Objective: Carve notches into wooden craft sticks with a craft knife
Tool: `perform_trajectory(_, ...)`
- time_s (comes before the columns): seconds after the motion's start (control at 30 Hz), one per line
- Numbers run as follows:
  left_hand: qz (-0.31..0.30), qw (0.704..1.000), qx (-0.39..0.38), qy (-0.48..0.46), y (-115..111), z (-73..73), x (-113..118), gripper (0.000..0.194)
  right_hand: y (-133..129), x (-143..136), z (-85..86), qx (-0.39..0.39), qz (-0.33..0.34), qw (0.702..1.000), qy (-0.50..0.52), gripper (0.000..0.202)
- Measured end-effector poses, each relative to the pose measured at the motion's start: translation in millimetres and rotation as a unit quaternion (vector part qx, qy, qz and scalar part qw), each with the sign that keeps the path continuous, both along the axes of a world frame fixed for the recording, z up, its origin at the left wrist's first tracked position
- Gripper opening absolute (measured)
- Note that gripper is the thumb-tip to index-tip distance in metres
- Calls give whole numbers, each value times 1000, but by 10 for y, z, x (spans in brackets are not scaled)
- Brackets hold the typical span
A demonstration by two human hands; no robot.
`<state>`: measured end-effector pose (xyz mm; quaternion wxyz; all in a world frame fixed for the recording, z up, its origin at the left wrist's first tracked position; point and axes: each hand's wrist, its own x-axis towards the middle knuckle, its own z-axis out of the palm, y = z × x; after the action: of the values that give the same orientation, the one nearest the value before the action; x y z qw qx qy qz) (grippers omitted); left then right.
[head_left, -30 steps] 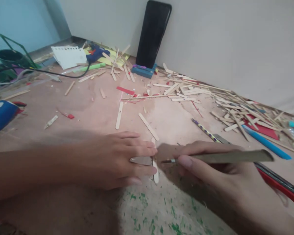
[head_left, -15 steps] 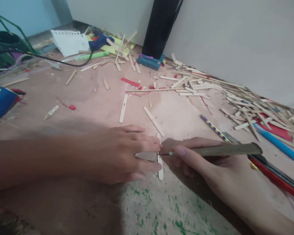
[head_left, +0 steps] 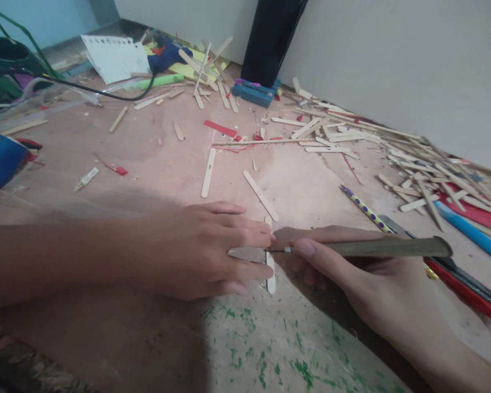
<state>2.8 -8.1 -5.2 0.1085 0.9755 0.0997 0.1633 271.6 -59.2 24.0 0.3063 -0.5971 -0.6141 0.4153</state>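
Note:
My left hand (head_left: 213, 251) lies flat with its fingers spread, the fingertips pressing on a wooden craft stick (head_left: 271, 278) on the work surface. In my right hand (head_left: 343, 273) is a thin pointed tool with a greenish-brown handle (head_left: 393, 247). Its metal tip touches or nearly touches the stick, between two fingers of my left hand. Another craft stick (head_left: 261, 195) lies just beyond the fingertips, and a stick with a small hole (head_left: 208, 173) lies further left.
Loose sticks (head_left: 425, 174) are heaped along the wall at the right. Nearby lie a patterned pencil (head_left: 364, 208), a red and black cutter (head_left: 470, 295) and a blue tube (head_left: 470, 232). Further back are a blue glue gun (head_left: 167, 56), torn paper (head_left: 117, 59) and a blue block (head_left: 256, 93).
The view has shifted slightly, so most things appear a little higher. Both hands keep nearly the same pose on the stick and the tool.

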Motion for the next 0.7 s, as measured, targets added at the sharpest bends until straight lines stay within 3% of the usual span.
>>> perform_trajectory(0.2, -2, 1000, -7, -1, -7, 23, -4, 32, 9, -7, -11, 3, -3, 1000, 17, 20)
perform_trajectory(0.4, -7, 1000, 2, -16, 4, 4, 1, 31, 1, -7, 6, -43, -16, 998, 38, 23)
perform_trajectory(0.7, -19, 1000, 17, -16, 11, -39, -10, 33, 18, 44, -32, 23, 37, 997, 57, 18)
